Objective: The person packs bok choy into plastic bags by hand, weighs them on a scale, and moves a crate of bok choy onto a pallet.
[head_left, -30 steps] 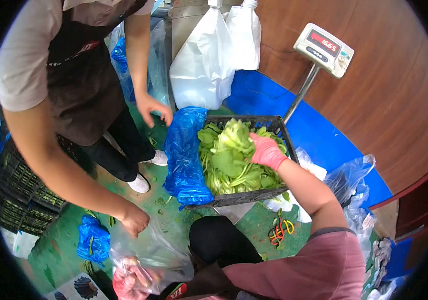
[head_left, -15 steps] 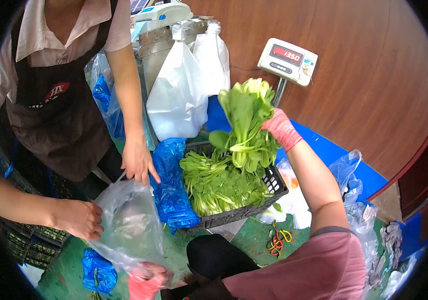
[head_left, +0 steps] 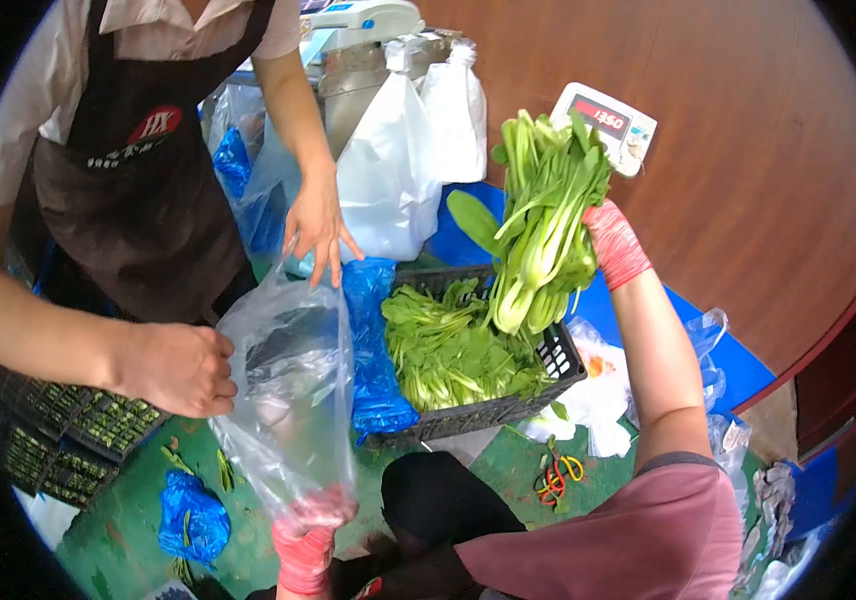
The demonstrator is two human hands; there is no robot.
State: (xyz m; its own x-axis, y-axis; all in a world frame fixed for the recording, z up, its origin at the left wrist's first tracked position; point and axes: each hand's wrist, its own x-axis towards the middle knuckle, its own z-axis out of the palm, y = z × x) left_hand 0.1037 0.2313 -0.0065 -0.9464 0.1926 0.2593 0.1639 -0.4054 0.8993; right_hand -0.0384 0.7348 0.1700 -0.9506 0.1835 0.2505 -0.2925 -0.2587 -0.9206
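Observation:
My right hand (head_left: pixel 615 242), in a pink glove, is closed around a bunch of bok choy (head_left: pixel 546 225), lifted above the right side of a black crate (head_left: pixel 468 418). More leafy greens (head_left: pixel 458 350) lie inside that crate. Low in the view, my left hand (head_left: pixel 310 525), also gloved, grips the lower end of a clear plastic bag (head_left: pixel 293 400); the bag partly covers its fingers. At the bag's upper end are a co-worker's two bare hands, one a fist at its left edge, the other with fingers spread at the top.
Blue plastic bags (head_left: pixel 373 350) lie against the crate's left side. Behind it stand filled white bags (head_left: pixel 383 165) and a scale display (head_left: pixel 603 125). Red-and-yellow-handled scissors (head_left: pixel 558 480) and a blue bag (head_left: pixel 193 520) rest on the green floor. Stacked black crates (head_left: pixel 58 440) are at left.
The bok choy in my right hand has tipped, its pale stems now pointing downward. The clear bag looks stretched longer between my left hand and the co-worker's hands. The whole view has shifted slightly.

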